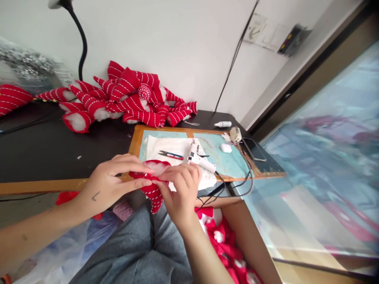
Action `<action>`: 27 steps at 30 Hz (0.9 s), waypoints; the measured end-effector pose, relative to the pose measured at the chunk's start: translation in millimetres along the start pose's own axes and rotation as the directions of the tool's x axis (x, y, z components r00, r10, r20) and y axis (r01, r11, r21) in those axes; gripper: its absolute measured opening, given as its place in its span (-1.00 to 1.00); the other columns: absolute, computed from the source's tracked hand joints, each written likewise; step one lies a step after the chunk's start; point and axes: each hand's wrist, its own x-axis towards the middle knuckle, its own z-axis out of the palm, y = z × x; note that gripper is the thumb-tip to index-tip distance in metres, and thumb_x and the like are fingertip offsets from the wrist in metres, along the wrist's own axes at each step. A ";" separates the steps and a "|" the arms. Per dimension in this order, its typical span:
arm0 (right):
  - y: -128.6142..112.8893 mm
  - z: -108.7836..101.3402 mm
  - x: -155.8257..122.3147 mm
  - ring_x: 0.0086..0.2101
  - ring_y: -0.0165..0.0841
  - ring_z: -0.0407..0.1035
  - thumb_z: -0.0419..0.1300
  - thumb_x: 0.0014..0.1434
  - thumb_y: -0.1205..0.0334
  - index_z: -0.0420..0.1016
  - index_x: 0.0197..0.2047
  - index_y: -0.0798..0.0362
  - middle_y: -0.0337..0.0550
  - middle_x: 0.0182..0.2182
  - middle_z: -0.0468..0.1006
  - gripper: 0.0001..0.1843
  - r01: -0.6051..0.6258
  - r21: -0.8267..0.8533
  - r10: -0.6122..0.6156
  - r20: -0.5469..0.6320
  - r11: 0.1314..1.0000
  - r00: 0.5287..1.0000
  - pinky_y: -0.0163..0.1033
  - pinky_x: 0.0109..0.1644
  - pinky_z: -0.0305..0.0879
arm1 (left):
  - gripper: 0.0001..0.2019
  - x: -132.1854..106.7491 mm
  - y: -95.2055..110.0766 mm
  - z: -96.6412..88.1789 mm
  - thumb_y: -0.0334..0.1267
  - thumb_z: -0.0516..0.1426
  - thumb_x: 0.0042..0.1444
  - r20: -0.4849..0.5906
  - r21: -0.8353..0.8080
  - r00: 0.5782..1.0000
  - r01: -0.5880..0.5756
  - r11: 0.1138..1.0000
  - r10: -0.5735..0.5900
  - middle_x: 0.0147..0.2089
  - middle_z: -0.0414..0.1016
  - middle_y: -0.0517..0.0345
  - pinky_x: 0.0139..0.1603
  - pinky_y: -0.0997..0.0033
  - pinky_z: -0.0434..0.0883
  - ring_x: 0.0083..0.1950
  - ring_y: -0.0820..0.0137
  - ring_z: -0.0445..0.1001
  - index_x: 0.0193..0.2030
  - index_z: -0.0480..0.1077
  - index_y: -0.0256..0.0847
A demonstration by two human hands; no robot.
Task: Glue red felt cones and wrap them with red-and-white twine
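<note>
Between my hands is a red cone-shaped cloth piece with white stitched stripes [153, 194], its wide mouth up and white stuffing showing inside. My left hand [118, 177] pinches the rim at the left between thumb and fingers. On the right side of the rim my right hand [179, 189] is closed, thumb and fingertips pressed on the cloth. Just beyond lie thread snips [171, 155] with dark blades and a white glue gun [201, 159], both on a white cloth [152, 146]. Neither hand touches these tools.
Stuffed red striped cones [118, 94] are heaped against the wall. A small white bottle [223, 124], a ball of cord [235, 134] and a phone [254, 149] sit at the right. Below, a cardboard box [251, 232] holds red and white pieces. Black cables [220, 189] hang over the edge.
</note>
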 end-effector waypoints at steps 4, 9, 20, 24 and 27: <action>0.3 1.8 -1.0 -0.12 -0.21 0.51 0.37 0.35 0.33 0.52 -0.08 -0.17 -0.30 -0.20 0.72 -0.81 -0.006 -0.014 0.006 0.026 1.000 1.000 0.06 0.29 0.12 | -0.68 0.1 -5.0 -1.9 0.11 0.43 0.16 0.000 -0.006 0.997 0.079 0.997 -0.079 -0.10 0.75 0.10 0.14 0.22 0.54 -0.04 0.18 0.61 -0.02 0.77 0.09; 1.9 5.4 -0.4 -0.12 -0.21 0.53 0.34 0.42 0.26 0.53 -0.12 -0.15 -0.28 -0.22 0.73 -0.90 -0.030 -0.017 0.031 0.041 0.999 0.999 0.07 0.29 0.14 | -0.81 3.0 -12.2 -3.6 0.04 0.43 0.16 0.103 -0.043 0.987 0.129 0.991 -0.124 -0.12 0.75 0.11 0.20 0.22 0.55 -0.02 0.18 0.63 -0.22 0.77 0.03; 4.2 12.5 9.5 -0.19 -0.25 0.53 0.39 0.40 0.10 0.58 -0.25 -0.04 -0.23 -0.29 0.69 -0.81 -0.371 0.208 0.328 0.216 0.905 0.920 -0.09 0.04 0.33 | -0.69 9.7 -30.1 4.1 0.07 0.45 0.10 0.245 -0.218 0.919 0.364 0.905 -0.311 -0.09 0.77 0.11 0.04 0.31 0.62 0.00 0.14 0.71 -0.09 0.74 -0.01; 10.4 15.2 9.4 -0.20 -0.25 0.51 0.38 0.36 0.07 0.57 -0.27 -0.03 -0.22 -0.30 0.66 -0.80 -0.501 0.295 0.439 0.253 0.814 0.862 -0.09 0.04 0.33 | -0.42 8.5 -42.0 1.6 -0.06 0.47 0.10 0.039 -0.330 0.946 0.317 0.889 -0.323 0.23 0.66 0.10 0.19 0.34 0.54 0.24 0.16 0.59 0.27 0.57 0.00; 14.8 17.8 8.0 -0.21 -0.27 0.47 0.41 0.27 0.06 0.55 -0.28 -0.02 -0.23 -0.30 0.62 -0.79 -0.631 0.414 0.564 0.287 0.656 0.774 -0.14 0.00 0.34 | -0.77 4.2 -55.1 2.0 -0.17 0.44 0.17 -0.335 -0.494 0.828 0.252 0.832 -0.450 0.03 0.67 0.21 0.29 0.34 0.48 0.12 0.28 0.56 -0.06 0.61 -0.07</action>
